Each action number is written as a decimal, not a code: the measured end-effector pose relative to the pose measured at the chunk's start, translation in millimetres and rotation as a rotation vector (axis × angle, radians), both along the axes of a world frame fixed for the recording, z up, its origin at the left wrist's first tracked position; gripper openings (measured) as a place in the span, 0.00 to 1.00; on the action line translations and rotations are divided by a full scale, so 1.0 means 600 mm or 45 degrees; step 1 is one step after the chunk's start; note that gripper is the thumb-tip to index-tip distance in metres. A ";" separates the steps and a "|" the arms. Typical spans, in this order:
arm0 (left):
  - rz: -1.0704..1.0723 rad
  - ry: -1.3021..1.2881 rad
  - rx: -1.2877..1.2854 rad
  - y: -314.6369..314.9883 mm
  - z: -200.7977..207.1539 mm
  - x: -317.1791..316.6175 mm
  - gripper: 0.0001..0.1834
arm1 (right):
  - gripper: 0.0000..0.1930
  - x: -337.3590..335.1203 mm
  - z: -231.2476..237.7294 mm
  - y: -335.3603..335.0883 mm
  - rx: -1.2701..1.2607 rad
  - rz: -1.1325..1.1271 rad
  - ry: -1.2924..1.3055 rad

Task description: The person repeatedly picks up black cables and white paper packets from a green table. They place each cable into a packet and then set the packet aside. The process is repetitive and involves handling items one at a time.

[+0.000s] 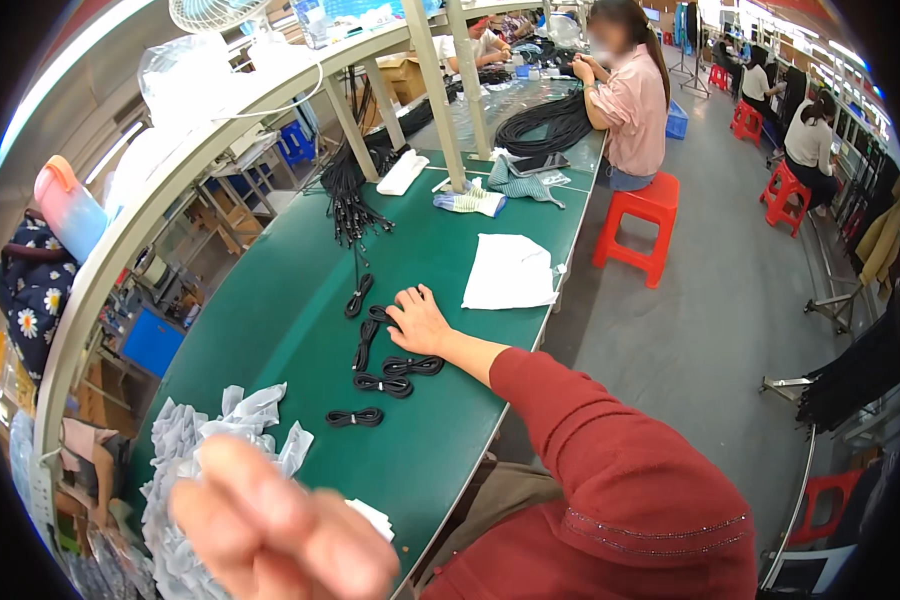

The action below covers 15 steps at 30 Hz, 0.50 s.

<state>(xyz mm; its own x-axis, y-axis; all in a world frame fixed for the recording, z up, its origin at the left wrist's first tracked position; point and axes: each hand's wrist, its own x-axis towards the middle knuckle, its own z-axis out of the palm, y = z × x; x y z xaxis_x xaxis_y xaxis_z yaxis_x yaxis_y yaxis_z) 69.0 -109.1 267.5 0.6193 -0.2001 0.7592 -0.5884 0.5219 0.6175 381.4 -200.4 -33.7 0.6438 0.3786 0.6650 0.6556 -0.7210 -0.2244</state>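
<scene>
My right hand [419, 322] reaches across the green tabletop, its fingers bent over one end of a coiled black cable [379, 314]. The part of that coil under the fingers is hidden. Close by lie more tied black cable coils: one upright [364, 345], two flat ones [413, 366] [383, 385], one nearer to me [354, 417] and one farther off [359, 296]. Large and blurred at the lower left, my left hand [280, 530] is raised over the table with its fingers curled together. Whatever it may hold cannot be made out.
Crumpled clear plastic bags [175, 460] are heaped at the left. A white sheet [510, 272], gloves [470, 203] and loose black cables [345, 195] lie farther along. Metal posts [435, 90] rise from the table. A person [635, 110] works beside a red stool [640, 220].
</scene>
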 end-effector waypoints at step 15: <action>-0.425 0.487 -0.305 -0.035 0.061 -0.011 0.10 | 0.25 0.091 0.030 0.111 -0.335 0.096 0.478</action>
